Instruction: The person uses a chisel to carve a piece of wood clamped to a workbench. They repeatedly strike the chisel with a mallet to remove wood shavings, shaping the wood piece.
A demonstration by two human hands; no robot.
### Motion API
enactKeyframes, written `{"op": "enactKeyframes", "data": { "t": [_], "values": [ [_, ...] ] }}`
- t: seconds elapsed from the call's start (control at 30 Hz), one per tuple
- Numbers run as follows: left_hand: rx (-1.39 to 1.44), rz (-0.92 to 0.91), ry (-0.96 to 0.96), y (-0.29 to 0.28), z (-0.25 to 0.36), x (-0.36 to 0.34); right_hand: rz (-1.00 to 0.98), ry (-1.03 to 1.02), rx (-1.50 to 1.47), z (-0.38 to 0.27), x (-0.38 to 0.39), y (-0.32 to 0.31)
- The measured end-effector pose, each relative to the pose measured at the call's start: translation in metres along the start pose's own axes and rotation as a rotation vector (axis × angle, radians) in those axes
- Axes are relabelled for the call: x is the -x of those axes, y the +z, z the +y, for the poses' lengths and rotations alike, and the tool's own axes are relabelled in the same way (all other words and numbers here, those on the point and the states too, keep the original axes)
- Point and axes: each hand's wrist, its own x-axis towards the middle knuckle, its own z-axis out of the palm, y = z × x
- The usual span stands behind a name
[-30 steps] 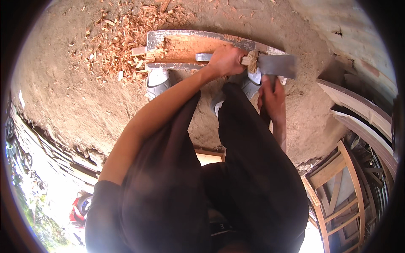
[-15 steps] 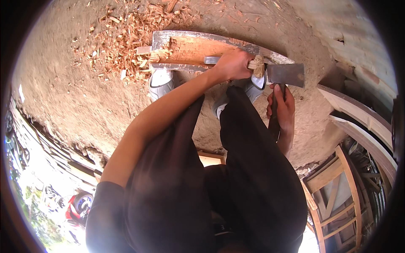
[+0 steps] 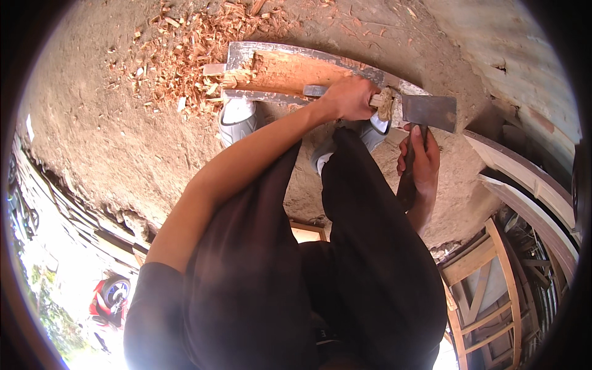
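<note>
My left hand point(image 3: 350, 98) is closed round a chisel. The chisel's flat metal blade point(image 3: 314, 90) points left over a curved wooden piece point(image 3: 290, 69), and its frayed, wrapped handle end point(image 3: 385, 103) sticks out to the right of my fist. My right hand point(image 3: 422, 157) grips the dark handle of a hatchet. The hatchet's broad dark head point(image 3: 430, 113) is beside the chisel's butt, at the right end of the wooden piece. That piece has a hollowed, freshly cut orange face and worn, grey painted edges. My fingers hide the middle of the chisel.
Wood chips point(image 3: 185, 68) are scattered over the dirt ground at the far left. My grey shoes point(image 3: 239, 123) are against the near edge of the wooden piece. Curved boards point(image 3: 524, 166) and a wooden frame point(image 3: 487, 290) stand at right, below a corrugated metal wall point(image 3: 512, 55).
Both hands have shifted slightly right with the chisel and hatchet. The hatchet head now sits a little farther from the chisel's butt. Both grips are unchanged.
</note>
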Motion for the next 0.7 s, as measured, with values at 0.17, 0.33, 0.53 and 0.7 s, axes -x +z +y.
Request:
{"op": "enactKeyframes", "data": {
  "t": [0.17, 0.33, 0.53, 0.7],
  "values": [
    [0.010, -0.013, -0.050, -0.007, 0.001, -0.005, 0.021, 0.010, 0.050, 0.009, -0.001, 0.005],
    [-0.016, 0.045, -0.033, -0.008, -0.003, 0.000, -0.006, -0.013, 0.162, -0.001, -0.002, 0.000],
    [0.028, 0.121, -0.018, -0.006, -0.006, 0.001, 0.015, -0.079, 0.064, -0.001, -0.004, 0.017],
    [0.039, 0.161, 0.002, -0.005, -0.009, 0.003, -0.045, -0.024, 0.047, -0.008, 0.000, 0.015]
  ]
}}
